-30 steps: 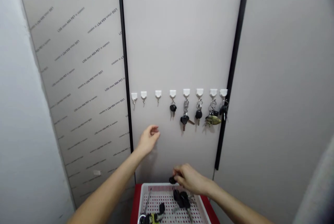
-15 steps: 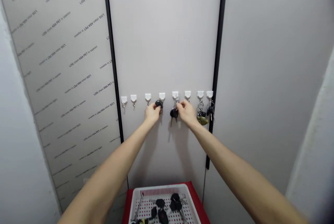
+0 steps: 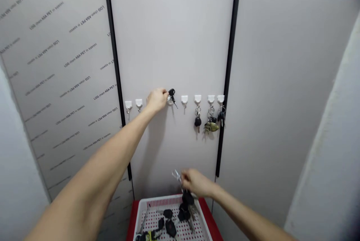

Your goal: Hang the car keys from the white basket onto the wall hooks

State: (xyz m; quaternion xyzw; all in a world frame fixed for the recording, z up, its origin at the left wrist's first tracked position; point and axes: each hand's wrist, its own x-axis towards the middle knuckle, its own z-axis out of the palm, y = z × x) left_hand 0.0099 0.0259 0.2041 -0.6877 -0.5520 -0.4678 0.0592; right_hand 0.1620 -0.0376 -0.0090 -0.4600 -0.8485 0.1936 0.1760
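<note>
Clearing of wall hooks above a white basket (image 3: pixel 160 198), which serves as the reference for all positions. Half a second earlier both hands are up at the hooks, high above the basket; now the right hand (image 3: pixel 198 183) is down just over the basket's far right part, with a bunch of keys (image 3: pixel 188 197) hanging below it. The bare hook (image 3: pixel 184 99) directly above the basket, previously bearing keys, thus marks one set fewer on the wall. The right fingers are closed narrowly near the top of the bunch, a metal clip (image 3: pixel 176 174) projecting beyond them; whether the bunch touches the loose keys (image 3: pixel 170 228) inside the basket cannot be told. The left hand (image 3: pixel 156 100), higher than before relative to the hooks, remains far above the basket. Its fingertips are pinched together at a black-headed key (image 3: pixel 171 92), which juts out beside them; whether they grip the head or its ring, and whether the ring is free of the hook, is not discernible. Above and to the right of the basket, three key sets still hang: a black-headed set (image 3: pixel 198 121), a set with a greenish fob (image 3: pixel 211 126) and a dark set (image 3: pixel 222 116).
</note>
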